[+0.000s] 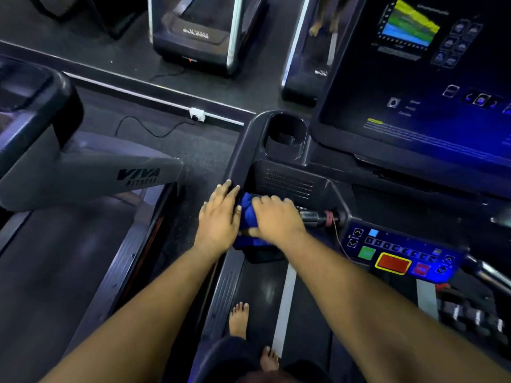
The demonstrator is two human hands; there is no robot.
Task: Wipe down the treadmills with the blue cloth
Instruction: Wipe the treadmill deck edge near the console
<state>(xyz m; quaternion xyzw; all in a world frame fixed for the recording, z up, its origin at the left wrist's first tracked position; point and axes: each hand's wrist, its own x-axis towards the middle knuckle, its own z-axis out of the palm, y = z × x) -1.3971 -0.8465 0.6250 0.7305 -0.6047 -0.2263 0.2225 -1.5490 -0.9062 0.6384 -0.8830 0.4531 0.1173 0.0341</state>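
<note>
The person stood barefoot on the belt of the treadmill (287, 167), both arms stretched forward to the left side of its console. The blue cloth (247, 207) was bunched up against the console's left arm rail, just below the cup holder (286, 136), and it showed mostly in the gap between the two hands. The right hand (275, 218) lay over the cloth with its fingers curled down around the bunched fabric, gripping it. The left hand (218, 214) rested just left of the cloth, its fingers fairly straight and laid flat on the rail, the fingertips reaching toward the cup holder; whether its palm also touched the cloth could not be told. Right of the cloth, a metal handlebar stub with a red cord (336, 230) projected from the console, touching or nearly touching the right hand. Further right of the cup holder rose the large lit screen (414, 78), and below it sat the control panel (398, 252) with a green button, a red button framed in yellow, and small arrow keys. One bare foot (239, 317) stood on the side step below the cloth, and another sat nearer the belt's white stripe. Left of the cup holder, across a strip of floor, a neighbouring treadmill (91, 175) bore the lettering VIVA. Beyond the cup holder, a white wall socket (197, 114) with a black cable sat on the floor rail.
</note>
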